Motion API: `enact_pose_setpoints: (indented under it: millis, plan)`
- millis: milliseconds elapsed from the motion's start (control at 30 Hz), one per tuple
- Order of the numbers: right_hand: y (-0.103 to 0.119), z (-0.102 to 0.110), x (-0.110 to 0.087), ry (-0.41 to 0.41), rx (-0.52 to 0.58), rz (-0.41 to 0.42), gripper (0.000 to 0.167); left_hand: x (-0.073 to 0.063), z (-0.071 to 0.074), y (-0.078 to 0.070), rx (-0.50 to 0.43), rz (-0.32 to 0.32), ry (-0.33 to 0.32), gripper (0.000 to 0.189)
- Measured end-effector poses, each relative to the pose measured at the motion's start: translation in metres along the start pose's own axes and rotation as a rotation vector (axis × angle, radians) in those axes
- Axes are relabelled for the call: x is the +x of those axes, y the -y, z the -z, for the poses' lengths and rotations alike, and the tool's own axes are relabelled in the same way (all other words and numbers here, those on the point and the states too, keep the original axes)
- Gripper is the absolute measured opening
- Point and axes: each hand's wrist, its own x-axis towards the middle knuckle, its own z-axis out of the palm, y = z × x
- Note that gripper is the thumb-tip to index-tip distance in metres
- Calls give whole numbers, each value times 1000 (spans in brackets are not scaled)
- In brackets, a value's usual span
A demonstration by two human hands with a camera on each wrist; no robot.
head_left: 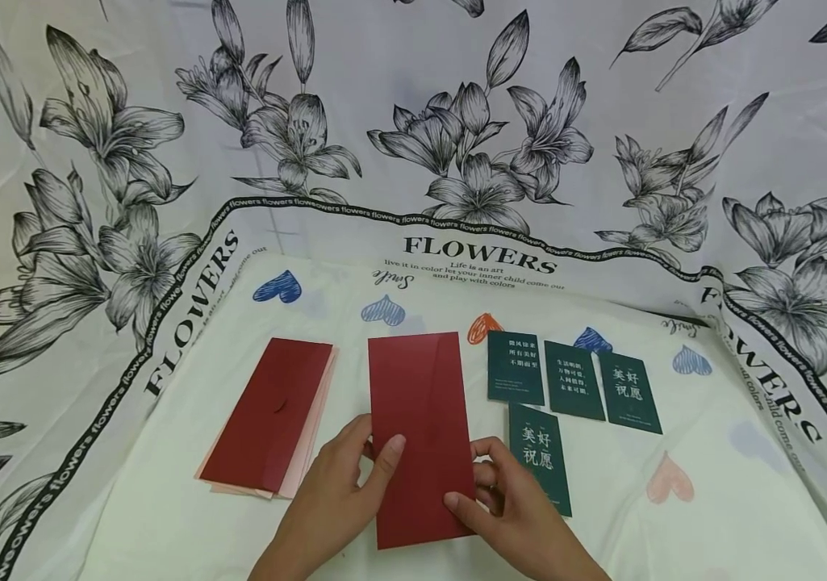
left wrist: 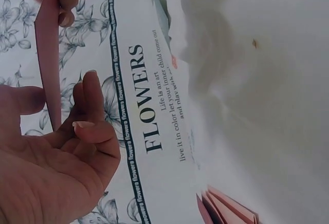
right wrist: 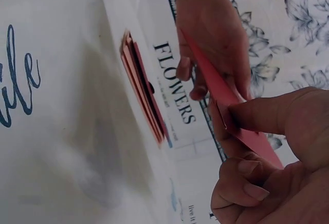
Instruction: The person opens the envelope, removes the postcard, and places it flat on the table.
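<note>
A red envelope (head_left: 420,387) is held up in front of me between both hands, its long side roughly upright in the head view. My left hand (head_left: 333,492) pinches its left edge, thumb on the near face. On the lower right edge, my right hand (head_left: 518,512) grips it with the thumb in front and fingers curled behind. The left wrist view shows the envelope (left wrist: 47,54) nearly edge-on. From the right wrist, a small slit or flap edge shows beside the thumb on the envelope (right wrist: 205,70).
Left of the hands lies a stack of envelopes (head_left: 268,411), dark red on top with pink ones beneath. Several dark green cards (head_left: 576,379) with white lettering lie at the right, one (head_left: 540,452) nearer the right hand. White cloth with printed hearts (head_left: 670,478) covers the surface.
</note>
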Motion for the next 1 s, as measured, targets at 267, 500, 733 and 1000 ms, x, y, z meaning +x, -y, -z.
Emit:
enact_pose_setpoints:
  millis: [267,500,733,1000]
  plan:
    - [0,-4,-2,17,-73,28,51,-1,0,2,-77,-31,-7,25]
    - [10,-4,3,-164,-301,78,57,-5,-9,1,-121,-110,86,22]
    - [14,-3,6,-205,-379,43,79,-8,-15,-3,-142,-159,102,27]
    - [5,-3,8,-215,-484,120,77,-9,-16,-2,-71,-179,61,21]
